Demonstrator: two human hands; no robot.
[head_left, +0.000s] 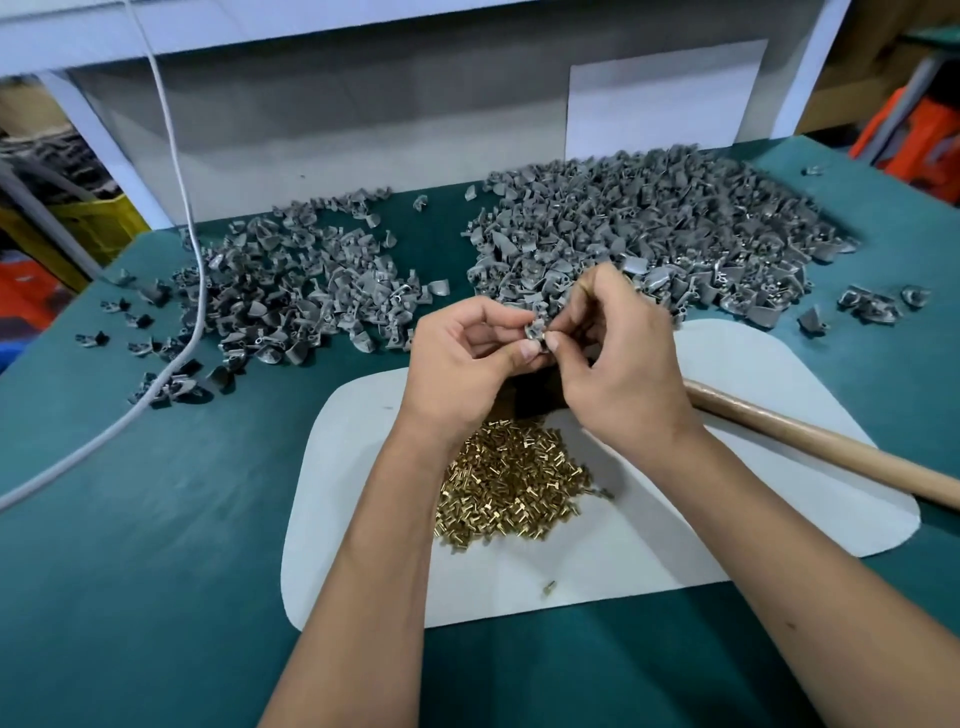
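Far from finished, judging by the stock: big pile (649, 228) of grey pieces at the back right of the bench (156, 519), smaller pile (291, 291) at the back left, a thick heap of brass pins (509, 483) on the white mat (363, 519). Impossible to tell which pile is the done one. One grey part (535, 331) held above the mat, between both hands. Left hand (467, 353) grip narrow, thumb and fingers pinching it. Right hand (618, 358) grip equally tight on its near edge, perhaps seating a pin; too small to tell.
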